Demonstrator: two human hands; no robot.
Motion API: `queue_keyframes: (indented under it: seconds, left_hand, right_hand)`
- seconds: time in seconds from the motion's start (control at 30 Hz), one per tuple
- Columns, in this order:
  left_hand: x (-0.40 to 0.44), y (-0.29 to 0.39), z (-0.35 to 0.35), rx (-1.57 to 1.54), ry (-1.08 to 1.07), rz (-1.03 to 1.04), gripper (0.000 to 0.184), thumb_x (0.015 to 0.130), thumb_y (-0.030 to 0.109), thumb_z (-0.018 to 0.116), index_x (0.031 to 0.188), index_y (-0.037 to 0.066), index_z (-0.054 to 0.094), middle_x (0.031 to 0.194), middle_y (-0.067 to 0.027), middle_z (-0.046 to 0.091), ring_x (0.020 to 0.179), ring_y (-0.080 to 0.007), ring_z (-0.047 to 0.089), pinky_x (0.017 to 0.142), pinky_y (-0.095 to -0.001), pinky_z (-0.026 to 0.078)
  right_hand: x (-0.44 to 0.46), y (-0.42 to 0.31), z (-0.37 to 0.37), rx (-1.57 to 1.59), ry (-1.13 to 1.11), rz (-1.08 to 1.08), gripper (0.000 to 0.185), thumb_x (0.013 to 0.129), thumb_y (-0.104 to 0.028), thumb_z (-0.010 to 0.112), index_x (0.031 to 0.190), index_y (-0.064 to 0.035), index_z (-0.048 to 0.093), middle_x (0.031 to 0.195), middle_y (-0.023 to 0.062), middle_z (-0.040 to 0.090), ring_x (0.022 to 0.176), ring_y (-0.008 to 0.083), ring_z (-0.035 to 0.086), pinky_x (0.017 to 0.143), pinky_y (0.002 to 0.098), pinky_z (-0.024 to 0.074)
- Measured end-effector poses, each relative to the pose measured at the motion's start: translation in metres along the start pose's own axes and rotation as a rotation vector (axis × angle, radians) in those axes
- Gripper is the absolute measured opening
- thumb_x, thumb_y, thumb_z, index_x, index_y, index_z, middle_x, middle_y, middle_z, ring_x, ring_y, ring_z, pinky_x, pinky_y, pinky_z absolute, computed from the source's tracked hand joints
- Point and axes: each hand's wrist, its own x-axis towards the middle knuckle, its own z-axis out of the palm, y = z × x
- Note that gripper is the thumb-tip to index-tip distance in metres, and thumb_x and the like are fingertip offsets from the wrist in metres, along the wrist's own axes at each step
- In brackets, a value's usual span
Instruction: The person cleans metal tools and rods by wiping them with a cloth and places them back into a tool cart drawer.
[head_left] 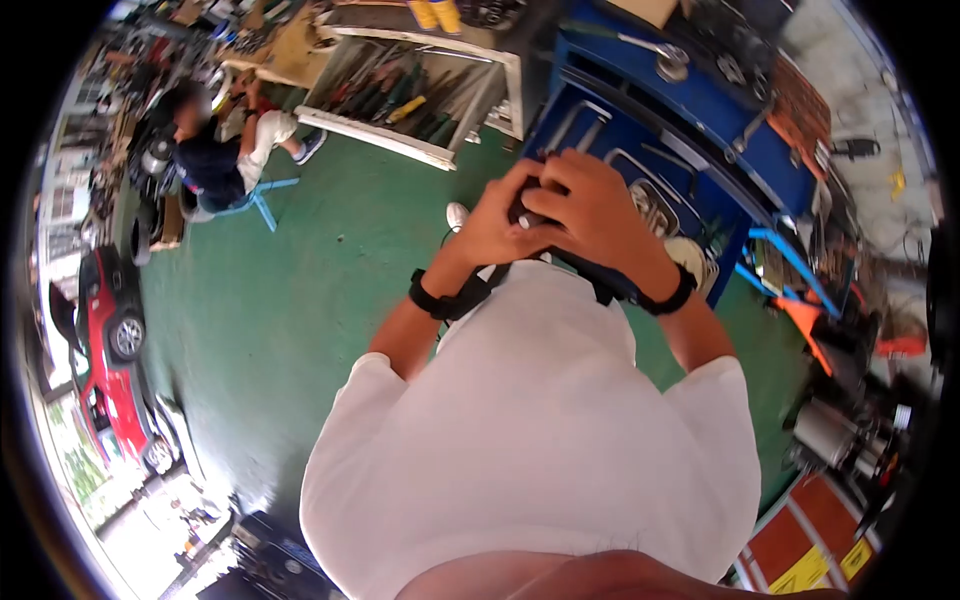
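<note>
My left hand [496, 222] and my right hand [593, 200] meet in front of my waist. Their fingers curl around a small dark object [518, 210] with a pale, silvery round end. Most of it is hidden by the fingers, so its kind does not show. Just beyond my hands, an open drawer [565, 108] of a blue tool cabinet [640, 75] holds metal tools, among them a bent bar [600, 112]. Both wrists wear black bands.
A wooden drawer [380, 135] full of screwdrivers and other hand tools stands at the far left. A person [215, 150] sits on a blue stool [262, 205] beyond the green floor [260, 300]. Red car [105, 360] at left; orange tool tray [800, 105] on the cabinet.
</note>
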Motion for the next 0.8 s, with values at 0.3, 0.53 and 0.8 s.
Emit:
queue_keyframes:
  seconds: [0.3,0.53,0.8]
  left_hand:
    - [-0.048,-0.03,-0.034,0.377,0.094,-0.08,0.052,0.064,0.007,0.078,0.11,0.007,0.054,0.089,-0.0156,0.062,0.081,-0.0356,0.063,0.07,-0.0387,0.051]
    - [-0.058,-0.028,-0.065,0.628,0.062,0.045,0.055,0.061,0.01,0.079,0.111,0.007,0.055,0.088,-0.015,0.063,0.075,-0.0338,0.063,0.064,-0.0388,0.05]
    - [-0.074,0.001,-0.064,0.689,-0.084,-0.104,0.058,0.062,0.015,0.077,0.117,0.011,0.057,0.088,-0.015,0.065,0.078,-0.0362,0.064,0.068,-0.0408,0.053]
  right_hand:
    - [-0.013,0.002,0.038,-0.036,0.083,-0.062,0.024,0.072,-0.026,0.079,0.076,-0.0117,0.06,0.075,0.0001,0.047,0.071,0.0199,0.05,0.065,0.0346,0.0404]
    - [-0.009,-0.001,0.023,0.001,0.188,-0.063,0.031,0.062,-0.022,0.087,0.069,-0.0106,0.059,0.073,0.0001,0.048,0.068,0.0216,0.048,0.062,0.0362,0.037]
    - [-0.017,-0.01,0.033,0.197,0.188,0.074,0.032,0.072,-0.005,0.076,0.06,-0.0069,0.046,0.067,0.0043,0.042,0.062,0.0229,0.043,0.057,0.0365,0.0344]
